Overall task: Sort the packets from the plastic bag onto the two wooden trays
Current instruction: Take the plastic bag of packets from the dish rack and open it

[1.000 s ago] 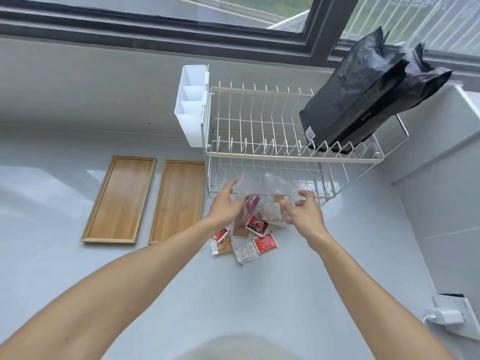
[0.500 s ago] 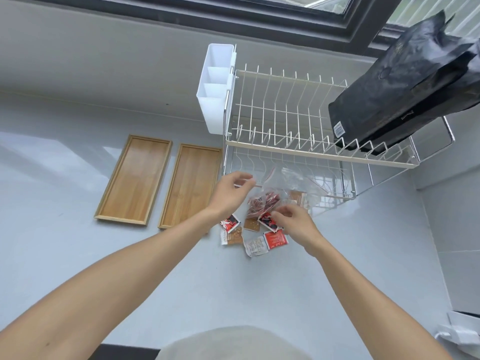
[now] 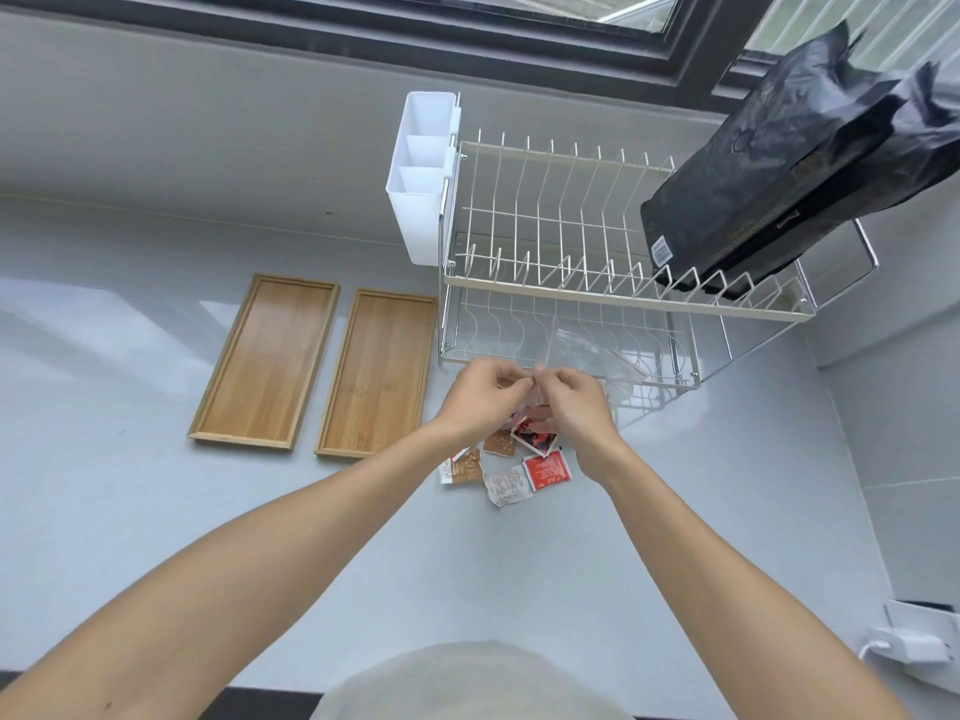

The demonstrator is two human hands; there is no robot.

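Both hands, left (image 3: 483, 394) and right (image 3: 574, 402), pinch the clear plastic bag (image 3: 587, 356) together above loose packets (image 3: 524, 462) on the tabletop (image 3: 519, 574); two wooden trays (image 3: 322, 366) lie left.

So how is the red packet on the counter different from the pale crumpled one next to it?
The red packet is bright red with white print and lies fairly flat; the pale packet is whitish with dark print and looks crumpled. Red lies right of pale. Both are small, similar in size, and lie loose on the counter.
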